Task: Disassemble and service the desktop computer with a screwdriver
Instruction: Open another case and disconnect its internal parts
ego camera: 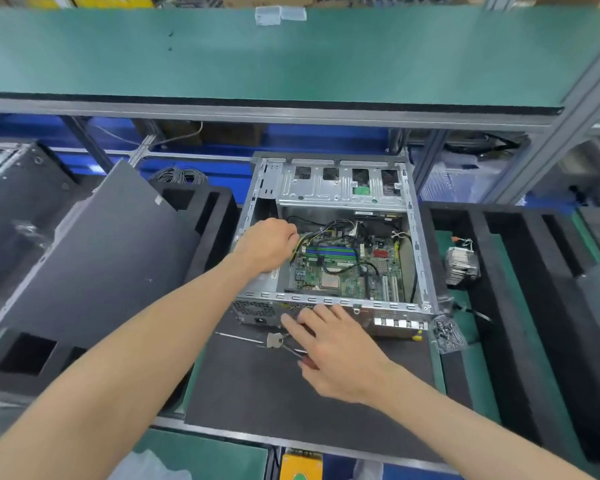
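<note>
**Desktop computer open on the mat, both hands at the case**

Desktop computer (333, 244) lies on its side on the dark mat (257, 386), cover off, motherboard (347, 261) exposed. Far left, the grey side panel (94, 251) leans on black foam. Your left hand (267, 247) reaches inside the case's left part, fingers curled; what they grasp I cannot tell. The screwdriver (253, 339) lies on the mat before the case. Your right hand (336, 351) rests above it, fingers extended, fingertips touching the rear panel. Right: a heatsink (461, 265) and a bag of screws (447, 334).

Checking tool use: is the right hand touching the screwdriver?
Cannot tell. Head view: right hand spreads open over the screwdriver, hiding its handle.
</note>
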Motion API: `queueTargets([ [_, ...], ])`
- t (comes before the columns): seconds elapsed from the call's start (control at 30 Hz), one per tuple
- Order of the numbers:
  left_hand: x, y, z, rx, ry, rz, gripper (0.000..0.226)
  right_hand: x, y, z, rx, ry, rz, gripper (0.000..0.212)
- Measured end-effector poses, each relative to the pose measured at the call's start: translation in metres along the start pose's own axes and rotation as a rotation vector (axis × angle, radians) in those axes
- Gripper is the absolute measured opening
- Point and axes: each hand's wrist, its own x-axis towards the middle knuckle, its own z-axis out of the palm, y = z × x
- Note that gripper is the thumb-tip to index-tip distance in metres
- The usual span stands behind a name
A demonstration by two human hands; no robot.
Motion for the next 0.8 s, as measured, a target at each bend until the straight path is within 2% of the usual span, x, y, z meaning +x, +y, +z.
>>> queueTargets([
  [0.13,0.000,0.000,0.001,0.024,0.006,0.025,0.036,-0.010,-0.021,0.047,0.070,-0.219,0.022,0.072],
  [0.23,0.000,-0.001,0.002,0.040,0.013,0.035,0.036,-0.014,-0.032,0.076,0.115,-0.312,0.052,0.073],
  [0.37,0.002,-0.003,0.006,0.055,0.027,0.049,0.038,-0.015,-0.034,0.097,0.114,-0.343,0.077,0.075],
  [0.5,0.004,-0.005,0.009,0.058,0.035,0.051,0.038,-0.015,-0.034,0.109,0.070,-0.300,0.018,0.075],
  [0.67,0.004,-0.006,0.010,0.073,0.051,0.066,0.038,-0.008,-0.028,0.107,0.088,-0.316,-0.016,0.077],
  [0.8,0.004,-0.005,0.009,0.066,0.043,0.052,0.036,0.000,-0.020,0.093,0.127,-0.366,-0.051,0.071],
])
